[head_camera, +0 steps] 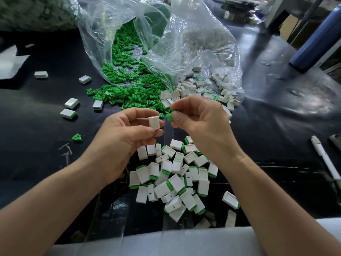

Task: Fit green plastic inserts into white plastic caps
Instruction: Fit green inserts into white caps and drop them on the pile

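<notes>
My left hand [129,132] is pinching a white cap [154,123]. Just right of it, my right hand [202,124] is pinching a green insert [168,116], apart from the cap. Fitted caps [177,182], some bearing a black dash, are lying nearer.

Bright, diffuse light from the upper right lays broad white glare on the glossy black worktop [276,100] and a sheen on the clear plastic bag [193,43]. Shadows are soft. The left hand [127,132] and right hand [201,122] are sharp. Wide-angle distortion curves the edges, and the far corners blur.
</notes>
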A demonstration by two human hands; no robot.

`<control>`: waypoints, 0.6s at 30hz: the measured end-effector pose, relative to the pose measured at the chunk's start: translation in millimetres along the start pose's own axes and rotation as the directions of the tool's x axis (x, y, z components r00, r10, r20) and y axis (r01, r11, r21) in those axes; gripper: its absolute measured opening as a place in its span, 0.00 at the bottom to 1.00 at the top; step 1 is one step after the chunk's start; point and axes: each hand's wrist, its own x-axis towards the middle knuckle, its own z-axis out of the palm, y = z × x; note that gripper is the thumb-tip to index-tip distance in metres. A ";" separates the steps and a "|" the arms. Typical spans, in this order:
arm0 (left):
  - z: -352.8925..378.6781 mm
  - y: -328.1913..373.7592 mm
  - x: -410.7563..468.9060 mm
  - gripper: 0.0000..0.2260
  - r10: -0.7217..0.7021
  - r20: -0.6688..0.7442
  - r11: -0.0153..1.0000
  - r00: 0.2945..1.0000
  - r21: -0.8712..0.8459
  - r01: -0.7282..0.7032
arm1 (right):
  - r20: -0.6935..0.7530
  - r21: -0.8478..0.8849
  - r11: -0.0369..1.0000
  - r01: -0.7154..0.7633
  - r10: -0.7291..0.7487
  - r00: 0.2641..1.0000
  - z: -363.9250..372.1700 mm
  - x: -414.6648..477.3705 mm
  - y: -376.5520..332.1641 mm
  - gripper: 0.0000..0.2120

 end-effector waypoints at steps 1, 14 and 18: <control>-0.2 0.2 -0.2 0.12 0.008 0.002 1.000 1.000 0.007 -0.008 | 0.003 0.009 1.000 0.005 -0.005 1.000 0.4 -0.1 -0.5 0.12; -1.5 -0.9 -2.1 0.09 0.085 -0.044 0.988 0.995 0.131 -0.079 | 0.033 0.103 0.994 0.035 -0.039 0.999 5.0 -1.6 -0.7 0.12; -1.4 -1.6 -2.4 0.08 0.108 -0.048 0.987 0.993 0.128 -0.101 | 0.083 0.048 0.998 0.038 -0.042 0.996 4.3 -1.3 0.8 0.13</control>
